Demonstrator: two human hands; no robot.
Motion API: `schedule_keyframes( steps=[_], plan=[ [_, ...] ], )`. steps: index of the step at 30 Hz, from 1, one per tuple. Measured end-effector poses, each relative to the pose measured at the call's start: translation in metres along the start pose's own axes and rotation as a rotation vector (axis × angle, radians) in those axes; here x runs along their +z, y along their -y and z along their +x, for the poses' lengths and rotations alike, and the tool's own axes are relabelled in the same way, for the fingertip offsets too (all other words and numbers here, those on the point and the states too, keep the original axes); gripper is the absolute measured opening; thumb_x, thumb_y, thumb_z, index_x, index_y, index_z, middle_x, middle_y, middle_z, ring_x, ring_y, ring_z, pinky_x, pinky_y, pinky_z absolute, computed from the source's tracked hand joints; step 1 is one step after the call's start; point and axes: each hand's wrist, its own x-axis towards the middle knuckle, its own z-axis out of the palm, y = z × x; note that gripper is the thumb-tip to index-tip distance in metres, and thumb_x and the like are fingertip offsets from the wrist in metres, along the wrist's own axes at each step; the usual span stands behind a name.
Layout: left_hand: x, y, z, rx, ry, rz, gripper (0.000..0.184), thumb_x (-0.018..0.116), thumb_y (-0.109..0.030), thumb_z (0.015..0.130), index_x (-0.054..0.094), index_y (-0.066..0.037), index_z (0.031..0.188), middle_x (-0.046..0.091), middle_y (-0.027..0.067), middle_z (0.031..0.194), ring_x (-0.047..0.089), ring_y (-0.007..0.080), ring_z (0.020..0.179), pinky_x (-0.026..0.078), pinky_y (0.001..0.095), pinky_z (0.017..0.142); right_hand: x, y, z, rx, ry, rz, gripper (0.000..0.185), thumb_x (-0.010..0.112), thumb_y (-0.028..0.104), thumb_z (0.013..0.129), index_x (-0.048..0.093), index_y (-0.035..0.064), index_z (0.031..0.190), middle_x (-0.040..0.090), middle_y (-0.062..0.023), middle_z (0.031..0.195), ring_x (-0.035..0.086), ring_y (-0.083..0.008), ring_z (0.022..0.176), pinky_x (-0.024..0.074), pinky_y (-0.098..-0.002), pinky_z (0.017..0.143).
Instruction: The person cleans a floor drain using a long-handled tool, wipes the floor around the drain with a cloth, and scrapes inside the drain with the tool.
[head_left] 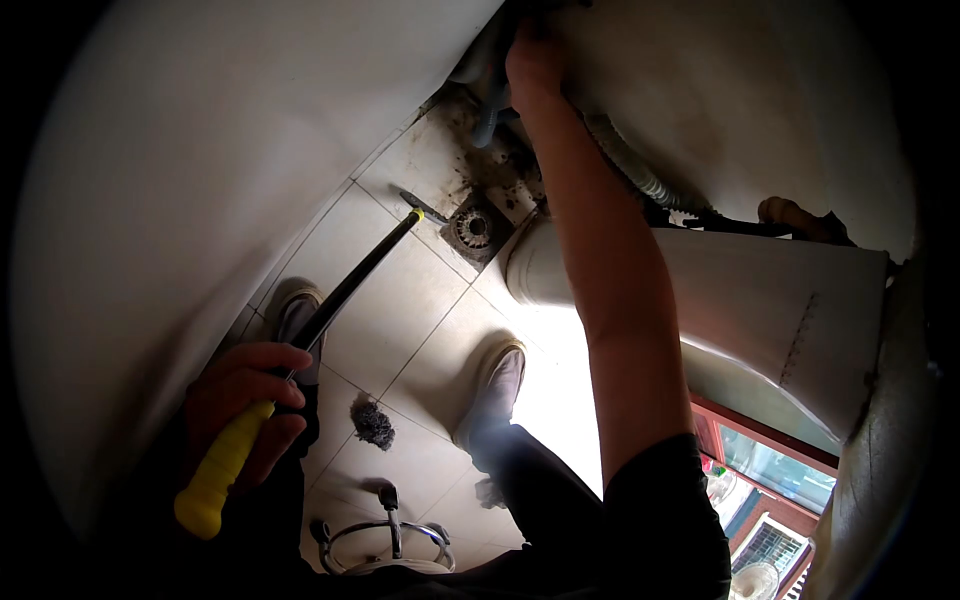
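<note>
My left hand (250,405) is closed around the yellow handle of a long tool (360,275). Its black shaft slants up and away to a yellow band and a narrow, dark crosswise head, close to a square floor drain (476,231). With the arm stretched far forward, my right hand (535,70) is in the dark gap at the top. It looks closed, but its fingers and whatever they hold are hidden in shadow. Beside that hand a grey pipe (486,125) points down toward the dirty, dark-stained floor around the drain.
White tiles (430,350) cover the floor beneath my feet. A dark scrubbing pad (372,425) lies between my shoes, near a metal-ringed stool base (388,530). A pale wall-like panel (230,120) bounds the left. A corrugated hose (635,165) and a white panel (760,300) lie right.
</note>
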Motion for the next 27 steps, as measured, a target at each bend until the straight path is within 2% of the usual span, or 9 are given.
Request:
schedule_keyframes(
  steps=[3,5,8,11,15,17,21,23,27],
  plan=[
    [0.001,0.005,-0.001,0.028,-0.002,0.025,0.027,0.069,-0.027,0.085,0.058,-0.003,0.087,0.061,0.017,0.106,0.063,0.0196,0.081,0.052,0.0284,0.068,0.012,0.001,-0.011,0.122,0.009,0.046,0.045,0.045,0.036,0.097,0.056,-0.0068,0.102,0.064,-0.0243,0.096,0.065,-0.0361,0.085,0.0497,-0.0429,0.071],
    [0.002,0.007,-0.002,0.056,-0.006,0.049,0.031,0.066,-0.033,0.088,0.057,-0.003,0.086,0.06,0.0169,0.106,0.063,0.0149,0.071,0.053,0.0256,0.063,0.022,-0.008,-0.015,-0.056,-0.167,0.041,0.047,0.044,0.038,0.097,0.056,-0.0072,0.104,0.063,-0.0258,0.104,0.061,-0.0383,0.094,0.048,-0.0432,0.078],
    [0.003,0.008,-0.003,0.054,0.001,0.047,0.031,0.066,-0.033,0.088,0.057,-0.003,0.086,0.06,0.0169,0.107,0.063,0.0149,0.071,0.053,0.0255,0.063,0.026,-0.027,0.004,-0.004,-0.001,-0.15,0.046,0.043,0.038,0.097,0.055,-0.0045,0.108,0.061,-0.0252,0.109,0.059,-0.0377,0.101,0.0473,-0.0431,0.081],
    [0.003,0.008,-0.002,0.063,-0.005,0.049,0.031,0.066,-0.033,0.088,0.057,-0.003,0.087,0.06,0.0171,0.106,0.063,0.0147,0.071,0.053,0.0255,0.062,0.025,-0.015,-0.012,-0.039,-0.049,0.07,0.044,0.045,0.038,0.096,0.056,-0.0024,0.109,0.061,-0.0255,0.11,0.059,-0.0384,0.101,0.0476,-0.0427,0.082],
    [0.004,0.005,0.0,0.068,-0.003,0.083,0.032,0.065,-0.035,0.089,0.056,-0.004,0.088,0.06,0.0166,0.105,0.063,0.0142,0.071,0.053,0.0252,0.062,0.01,-0.009,-0.023,-0.217,-0.001,-0.078,0.044,0.055,0.037,0.091,0.055,-0.0031,0.109,0.061,-0.0255,0.109,0.058,-0.0407,0.101,0.0468,-0.0438,0.084],
    [0.007,0.004,0.002,0.09,0.02,0.075,0.033,0.065,-0.036,0.089,0.056,-0.004,0.088,0.06,0.0163,0.105,0.063,0.014,0.071,0.053,0.0251,0.061,0.014,-0.008,-0.038,-0.257,-0.209,-0.07,0.039,0.06,0.031,0.09,0.053,-0.0062,0.1,0.061,-0.024,0.095,0.058,-0.0424,0.095,0.0452,-0.046,0.084],
    [0.01,0.006,0.003,0.088,-0.023,0.046,0.035,0.063,-0.039,0.089,0.055,-0.005,0.088,0.06,0.0157,0.104,0.062,0.0133,0.07,0.052,0.0245,0.061,-0.015,-0.007,-0.062,-0.202,-0.386,0.432,0.03,0.053,0.023,0.095,0.051,-0.0061,0.091,0.059,-0.0124,0.071,0.06,-0.0213,0.056,0.0505,-0.0328,0.054],
    [0.008,0.002,0.001,0.062,-0.018,0.063,0.035,0.064,-0.039,0.089,0.055,-0.005,0.089,0.06,0.0149,0.105,0.062,0.0131,0.07,0.052,0.0241,0.062,-0.049,-0.004,-0.072,-0.07,-0.393,0.675,0.031,0.051,0.025,0.097,0.05,-0.0061,0.097,0.061,-0.0121,0.079,0.061,-0.0208,0.057,0.0513,-0.0318,0.049],
    [0.008,-0.001,-0.002,0.032,-0.015,0.018,0.03,0.069,-0.03,0.084,0.06,-0.001,0.086,0.063,0.0191,0.104,0.064,0.0187,0.075,0.051,0.0298,0.07,-0.125,-0.009,-0.056,-0.08,-0.673,0.198,0.03,0.044,0.027,0.099,0.045,0.0008,0.113,0.061,-0.01,0.095,0.062,-0.0189,0.07,0.0507,-0.0317,0.053]
  ],
)
